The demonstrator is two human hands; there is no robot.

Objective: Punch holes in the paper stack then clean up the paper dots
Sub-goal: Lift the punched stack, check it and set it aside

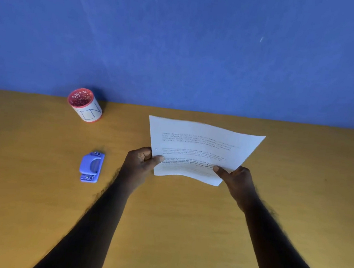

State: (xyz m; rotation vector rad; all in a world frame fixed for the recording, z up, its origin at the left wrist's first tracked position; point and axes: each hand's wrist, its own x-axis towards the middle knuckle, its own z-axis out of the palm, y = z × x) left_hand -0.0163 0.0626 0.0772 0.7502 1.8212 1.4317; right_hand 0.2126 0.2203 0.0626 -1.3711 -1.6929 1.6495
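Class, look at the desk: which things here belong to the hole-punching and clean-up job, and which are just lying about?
Part of the job:
- paper stack, held by the left hand and the right hand
- blue hole punch, untouched on the table
- red-rimmed cup, possibly for the paper dots

Just lying about:
- nothing that I can see; only the blue wall behind

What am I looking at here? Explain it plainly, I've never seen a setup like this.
There is no machine: a person wears a camera on the head, looking forward and down at bare arms. The left hand and the right hand each pinch the near edge of a printed paper stack, lifted over a yellow-brown table. On the table to the left lie a blue hole punch and, farther back by the blue wall, a red-rimmed cup. Each grip is closed on the paper.
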